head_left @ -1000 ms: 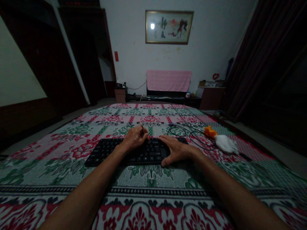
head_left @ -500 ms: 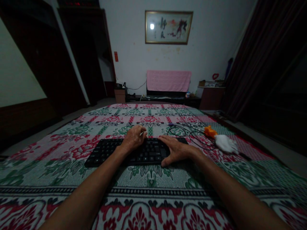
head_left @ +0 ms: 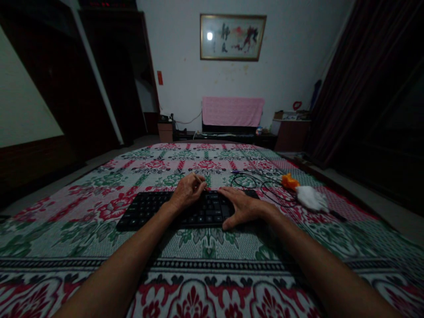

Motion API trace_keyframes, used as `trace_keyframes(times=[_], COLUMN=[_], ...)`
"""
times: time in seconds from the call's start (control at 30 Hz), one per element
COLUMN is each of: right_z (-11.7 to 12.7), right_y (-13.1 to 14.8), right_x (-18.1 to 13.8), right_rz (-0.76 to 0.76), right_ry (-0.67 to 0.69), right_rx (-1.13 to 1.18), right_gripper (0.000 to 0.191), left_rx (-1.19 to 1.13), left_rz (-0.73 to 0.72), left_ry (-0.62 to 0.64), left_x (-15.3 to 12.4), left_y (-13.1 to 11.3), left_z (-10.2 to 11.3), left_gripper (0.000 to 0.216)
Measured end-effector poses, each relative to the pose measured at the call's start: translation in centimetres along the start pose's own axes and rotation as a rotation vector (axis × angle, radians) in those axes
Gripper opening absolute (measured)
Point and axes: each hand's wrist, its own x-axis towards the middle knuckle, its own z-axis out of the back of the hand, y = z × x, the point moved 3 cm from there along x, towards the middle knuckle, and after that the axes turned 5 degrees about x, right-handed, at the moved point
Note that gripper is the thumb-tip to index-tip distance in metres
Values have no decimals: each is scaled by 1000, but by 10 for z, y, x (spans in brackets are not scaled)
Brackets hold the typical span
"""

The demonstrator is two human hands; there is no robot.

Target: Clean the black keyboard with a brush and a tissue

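A black keyboard (head_left: 145, 207) lies flat on the patterned cloth, its cable coming off at the right. My left hand (head_left: 187, 192) is over the middle of its far side, fingers pinched on a thin pale stick (head_left: 198, 178) whose lower tip is hard to make out against the keys. Across the keyboard's right part lies my right hand (head_left: 243, 206). Its thumb is at the near edge and its fingers reach the far edge, gripping the keyboard from above. The keys under both hands are hidden.
A black cable (head_left: 245, 179) loops on the cloth (head_left: 198, 265) beyond my right hand. Further right lie an orange crumpled item (head_left: 290, 181) and a white bundle (head_left: 312, 198). A pink towel (head_left: 232, 111) hangs over a dark object by the far wall.
My left hand has shifted slightly right and turned, so the fingers and stick now point toward the keyboard's far edge. The right hand and the keyboard have stayed put.
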Motion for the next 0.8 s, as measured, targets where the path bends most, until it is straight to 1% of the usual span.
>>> trace_keyframes(times=[0.1,0.2,0.3,0.4,0.57,0.7,0.73,0.8], right_z=[-1,0,6,14,18,16,16,15], right_y=[1,2,-1,-13,-31,-27,-25,-22], right_x=[0,-1,-5,-11,-14,-13,-13,-12], right_rz=[6,-9,-73,-136,-94,-13,-1,3], right_ry=[1,20,55,62,49,5,-4,-17], right_rx=[-4,-12,-38,-72,-39,9,22,48], right_gripper=[123,124,129,134,130,124,123,121], left_rx=[5,33,39,36,22,74,76,28], left_rz=[-21,2,29,26,45,1,8,77], left_ry=[40,21,4,18,37,7,2,3], left_x=[0,-2,-3,-3,-4,-5,-5,-3], left_y=[-2,2,6,7,10,14,14,14], left_z=[-1,-2,-3,-4,-6,-3,-2,3], left_gripper=[10,11,11,11,11,8,8,11])
